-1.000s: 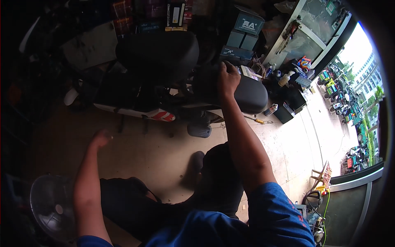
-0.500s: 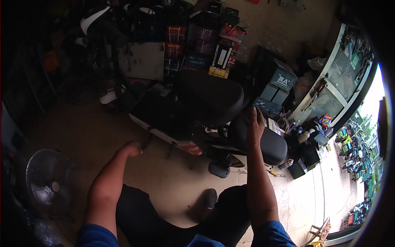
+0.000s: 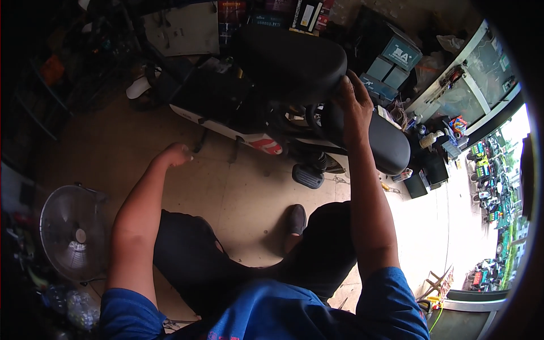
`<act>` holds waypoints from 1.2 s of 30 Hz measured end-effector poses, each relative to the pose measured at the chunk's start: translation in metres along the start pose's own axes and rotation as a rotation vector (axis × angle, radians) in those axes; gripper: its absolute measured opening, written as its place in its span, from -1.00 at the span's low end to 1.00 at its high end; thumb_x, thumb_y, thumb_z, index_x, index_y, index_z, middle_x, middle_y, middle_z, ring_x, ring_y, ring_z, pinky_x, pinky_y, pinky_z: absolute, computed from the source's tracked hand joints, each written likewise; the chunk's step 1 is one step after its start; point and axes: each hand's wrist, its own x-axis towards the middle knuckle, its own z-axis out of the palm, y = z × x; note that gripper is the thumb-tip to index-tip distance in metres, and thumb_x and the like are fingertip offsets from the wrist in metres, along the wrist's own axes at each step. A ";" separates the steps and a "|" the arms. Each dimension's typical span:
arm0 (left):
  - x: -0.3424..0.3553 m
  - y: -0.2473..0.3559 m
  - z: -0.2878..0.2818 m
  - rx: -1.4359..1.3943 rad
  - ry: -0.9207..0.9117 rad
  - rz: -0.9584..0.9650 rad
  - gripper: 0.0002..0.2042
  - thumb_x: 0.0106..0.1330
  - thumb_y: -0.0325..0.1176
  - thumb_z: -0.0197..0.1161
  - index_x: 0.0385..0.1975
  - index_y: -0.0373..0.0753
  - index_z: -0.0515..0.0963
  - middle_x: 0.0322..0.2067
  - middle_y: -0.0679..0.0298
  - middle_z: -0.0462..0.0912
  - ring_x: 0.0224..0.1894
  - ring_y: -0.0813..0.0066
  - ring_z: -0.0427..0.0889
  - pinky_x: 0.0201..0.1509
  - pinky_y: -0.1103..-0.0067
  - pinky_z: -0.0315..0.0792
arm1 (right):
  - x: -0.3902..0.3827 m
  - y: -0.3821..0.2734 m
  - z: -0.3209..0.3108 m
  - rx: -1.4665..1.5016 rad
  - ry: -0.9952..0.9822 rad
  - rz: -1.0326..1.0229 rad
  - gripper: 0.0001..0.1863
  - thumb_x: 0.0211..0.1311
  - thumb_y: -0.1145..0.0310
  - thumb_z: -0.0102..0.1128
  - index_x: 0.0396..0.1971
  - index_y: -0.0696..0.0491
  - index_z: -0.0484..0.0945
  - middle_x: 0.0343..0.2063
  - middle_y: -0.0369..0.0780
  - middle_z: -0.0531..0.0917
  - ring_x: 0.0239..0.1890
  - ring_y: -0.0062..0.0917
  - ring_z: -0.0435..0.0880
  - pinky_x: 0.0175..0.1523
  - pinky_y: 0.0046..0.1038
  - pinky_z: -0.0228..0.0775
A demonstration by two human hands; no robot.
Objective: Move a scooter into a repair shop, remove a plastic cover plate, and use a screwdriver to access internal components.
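Observation:
A small scooter [image 3: 249, 122] with a white and red body stands on the floor ahead of me. Its big black front seat [image 3: 289, 62] is lifted, and a smaller black rear seat [image 3: 388, 144] lies behind it. My right hand [image 3: 354, 102] rests between the two seats, its fingers curled onto the edge of the lifted seat. My left hand [image 3: 175, 154] hangs in the air near the scooter's lower body, closed in a loose fist with nothing visible in it. My black shoe [image 3: 296, 218] is planted on the floor below the scooter's footrest [image 3: 309, 175].
A floor fan [image 3: 73, 232] stands at my left. Stacked boxes [image 3: 391, 65] and shelves of cartons line the wall behind the scooter. A glass counter [image 3: 470, 85] with bottles and tools is at the right, by the open street side with parked scooters [image 3: 487, 170].
My view has swung so the scooter sits higher and larger. My right hand has stayed on the seat edge, and my left fist has risen closer to the scooter's body.

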 end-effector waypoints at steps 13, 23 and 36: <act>-0.007 0.013 -0.009 -0.022 -0.061 -0.067 -0.40 0.23 -0.17 0.41 0.22 -0.38 0.47 -0.04 -0.03 0.65 -0.12 0.25 0.61 -0.03 0.45 0.48 | 0.009 0.019 -0.010 -0.128 0.122 -0.076 -0.39 0.41 -0.02 0.19 0.19 0.21 0.50 -0.02 -0.07 0.66 -0.03 -0.40 0.69 0.11 -0.42 0.51; -0.019 0.031 -0.011 0.017 -0.098 -0.064 -0.37 0.26 -0.16 0.38 0.28 -0.36 0.42 0.19 -0.10 0.54 0.22 0.08 0.54 0.26 0.41 0.41 | 0.027 0.060 -0.064 -0.049 0.398 -0.094 -0.61 0.42 0.24 0.21 0.01 0.28 0.58 -0.23 -0.14 0.72 -0.22 -0.53 0.72 -0.06 -0.52 0.59; -0.016 0.032 -0.013 0.060 -0.105 -0.048 -0.33 0.25 -0.13 0.39 0.30 -0.37 0.39 0.18 -0.12 0.54 0.19 0.11 0.56 0.21 0.39 0.45 | 0.027 0.060 -0.060 -0.020 0.507 -0.105 -0.73 0.35 0.37 0.24 -0.13 0.29 0.65 -0.34 -0.13 0.75 -0.35 -0.54 0.73 -0.21 -0.58 0.57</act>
